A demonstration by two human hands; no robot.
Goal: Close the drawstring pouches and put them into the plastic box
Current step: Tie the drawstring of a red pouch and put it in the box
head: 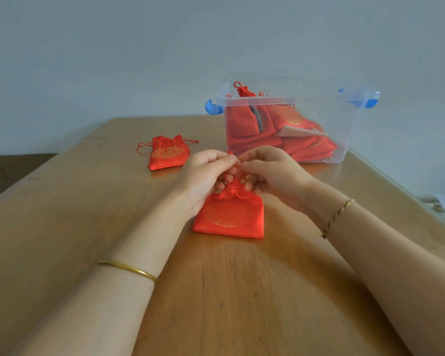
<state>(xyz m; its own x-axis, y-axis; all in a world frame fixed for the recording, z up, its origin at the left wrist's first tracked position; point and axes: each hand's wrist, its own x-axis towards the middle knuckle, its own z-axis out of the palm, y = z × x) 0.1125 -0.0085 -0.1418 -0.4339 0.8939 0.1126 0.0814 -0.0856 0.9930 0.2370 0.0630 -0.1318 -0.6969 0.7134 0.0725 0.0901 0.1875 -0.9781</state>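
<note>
Pinching the cords of a red pouch [229,217] at frame center, your left hand [206,173] and right hand [270,170] cinch its neck; several pouches already fill the plastic box [350,129] upper right, another pouch [168,152] waits left.

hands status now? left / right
Left hand: closed, pinching the drawstring of the pouch.
Right hand: closed, pinching the same drawstring.

Two loose pouches [229,217], one box [350,129].
</note>
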